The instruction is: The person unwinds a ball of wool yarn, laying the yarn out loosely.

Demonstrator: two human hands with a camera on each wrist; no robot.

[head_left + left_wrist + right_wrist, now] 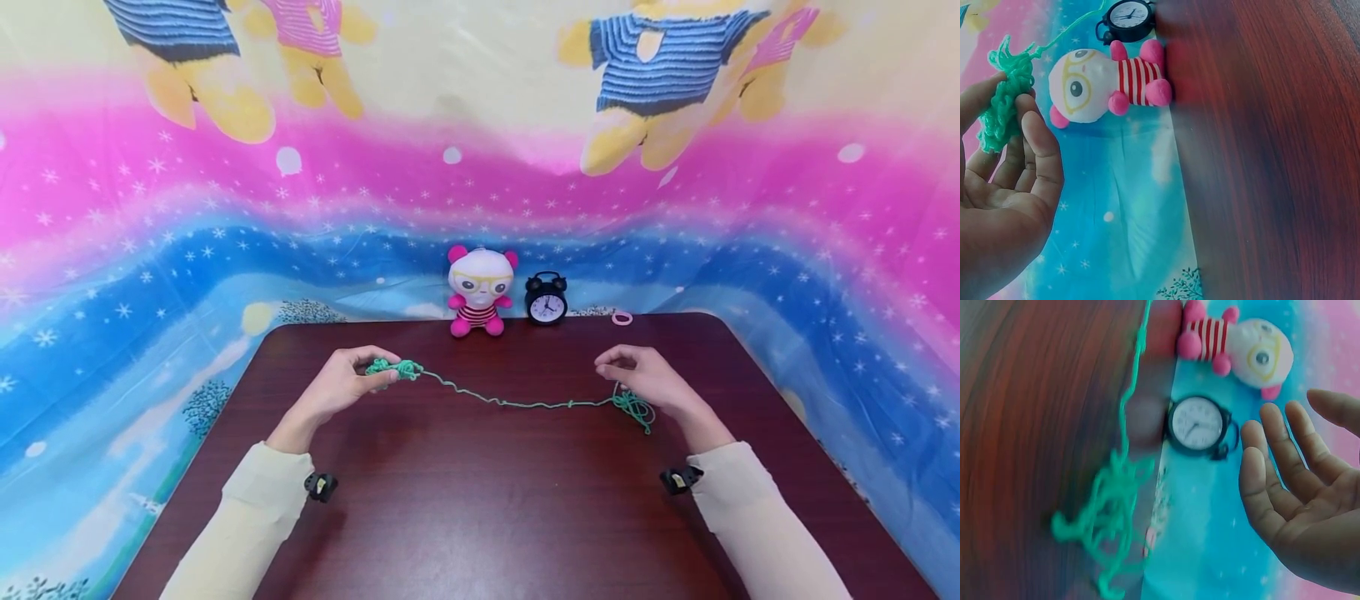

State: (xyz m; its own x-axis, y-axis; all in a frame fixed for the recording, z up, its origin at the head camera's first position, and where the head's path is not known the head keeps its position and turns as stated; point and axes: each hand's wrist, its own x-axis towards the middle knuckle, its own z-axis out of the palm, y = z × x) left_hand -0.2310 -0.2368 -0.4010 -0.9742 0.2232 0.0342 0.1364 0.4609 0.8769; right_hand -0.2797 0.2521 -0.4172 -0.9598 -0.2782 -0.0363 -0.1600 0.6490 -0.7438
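My left hand [343, 385] pinches a looped bundle of green yarn [1007, 106] between thumb and fingers. From that bundle a single strand [501, 403] sags across the table to a looser yarn tangle [633, 408] on the right. My right hand [651, 379] is just above this tangle in the head view, fingers loosely bent. Seen from the right wrist, the fingers [1288, 447] are spread with nothing between them, and the yarn tangle lies apart from them over the tabletop.
A pink and white panda plush [480, 292] sits at the back of the dark wooden table [480, 492]. Beside it stands a black alarm clock [546, 300], and farther right lies a small pink ring [622, 318]. A printed cloth [420, 200] hangs behind the table.
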